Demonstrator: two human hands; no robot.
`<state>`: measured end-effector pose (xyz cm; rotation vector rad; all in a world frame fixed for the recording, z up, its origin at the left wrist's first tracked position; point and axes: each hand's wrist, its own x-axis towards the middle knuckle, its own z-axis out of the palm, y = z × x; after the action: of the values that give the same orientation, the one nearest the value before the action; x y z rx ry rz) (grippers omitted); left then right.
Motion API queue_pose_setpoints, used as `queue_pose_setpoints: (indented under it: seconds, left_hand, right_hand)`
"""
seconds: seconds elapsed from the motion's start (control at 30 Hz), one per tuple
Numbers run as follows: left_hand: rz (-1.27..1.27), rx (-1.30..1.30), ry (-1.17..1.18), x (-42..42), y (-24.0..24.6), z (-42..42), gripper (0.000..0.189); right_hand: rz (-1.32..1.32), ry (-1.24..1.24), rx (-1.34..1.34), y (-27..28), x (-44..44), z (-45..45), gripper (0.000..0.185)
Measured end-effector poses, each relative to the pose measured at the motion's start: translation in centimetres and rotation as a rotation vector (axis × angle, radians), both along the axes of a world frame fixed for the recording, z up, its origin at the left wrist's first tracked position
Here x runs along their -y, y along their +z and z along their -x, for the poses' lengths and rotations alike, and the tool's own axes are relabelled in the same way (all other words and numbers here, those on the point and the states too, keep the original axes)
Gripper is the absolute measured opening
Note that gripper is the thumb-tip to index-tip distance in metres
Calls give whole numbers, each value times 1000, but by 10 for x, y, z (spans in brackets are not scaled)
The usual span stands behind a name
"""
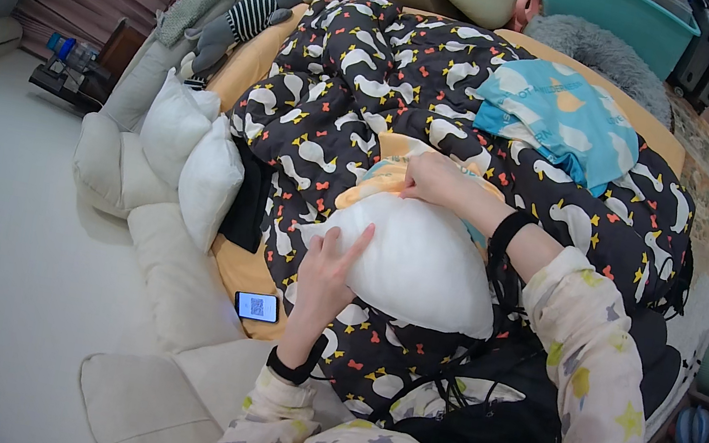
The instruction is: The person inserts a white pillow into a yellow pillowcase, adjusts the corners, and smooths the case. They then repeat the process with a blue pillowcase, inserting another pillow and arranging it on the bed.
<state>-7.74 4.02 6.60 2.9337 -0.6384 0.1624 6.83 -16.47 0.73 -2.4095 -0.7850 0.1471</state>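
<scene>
A plump white pillow insert (428, 266) lies in front of me on a dark goose-print duvet (318, 123). My left hand (327, 274) is at the insert's left edge, index finger stretched over the top; its thumb is hidden by the insert. At the far edge, my right hand (437, 178) is closed on the fabric of an orange-yellow and blue printed pillowcase (381, 173). That case is bunched up behind the insert and partly covered by my hand and forearm. How far the insert goes into the case cannot be seen.
A blue printed pillowcase (557, 118) lies crumpled on the duvet at the far right. White pillow inserts (210, 185) lean at the left by a black cloth (249, 199). A lit phone (257, 307) rests near the padded edge (187, 284). Black cords (454, 385) run near my lap.
</scene>
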Motion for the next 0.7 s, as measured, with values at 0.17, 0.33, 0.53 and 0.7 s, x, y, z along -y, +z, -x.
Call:
queue_pose_setpoints:
  seconds: [0.17,0.33,0.53,0.7]
  left_hand:
    - [77,-21,-277,6,-21,-8,85]
    - [167,-74,-348,6,-34,-22,79]
    - [332,-6,-479,14,-55,-51,66]
    - [355,-182,-461,34,-85,-79,47]
  right_hand:
    - [252,97,219,-4,-16,17,12]
    - [168,-35,379,-9,-24,27,11]
    - [-52,-176,14,-3,-14,19,15]
    - [5,-72,40,10,-15,38,14]
